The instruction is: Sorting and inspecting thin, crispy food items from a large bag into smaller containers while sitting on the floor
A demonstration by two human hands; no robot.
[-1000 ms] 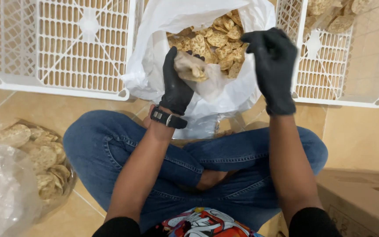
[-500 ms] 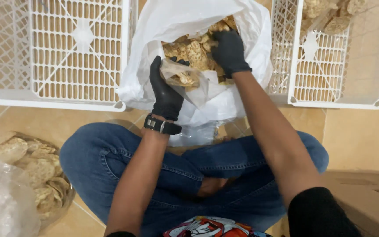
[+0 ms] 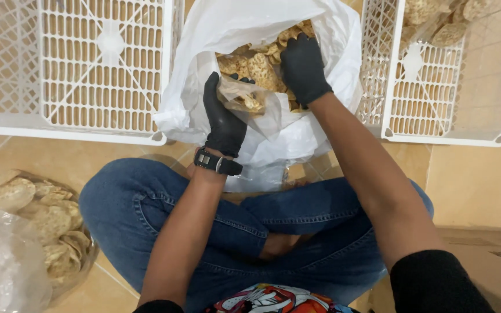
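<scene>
Crackers (image 3: pixel 262 66) heaped inside white sack (image 3: pixel 320 130), hemmed by white crates either side. Left hand (image 3: pixel 222 119) clamped on small clear bag (image 3: pixel 249 101) at sack's mouth; right hand (image 3: pixel 304 69) curled into crackers, hold unclear.

glossy white plastic bag (image 3: pixel 320 133), matt plastic crates (image 3: pixel 71 69)

The person is wearing black gloves on both the left hand (image 3: pixel 224 119) and the right hand (image 3: pixel 304 69), with a black wristwatch (image 3: pixel 218 163) (silver buckle showing) sitting at six o'clock of the left glove. Black sleeves are covering the upper arms, blue jeans (image 3: pixel 297 232) the legs, and a multicoloured printed top (image 3: pixel 273 299) is showing.
</scene>
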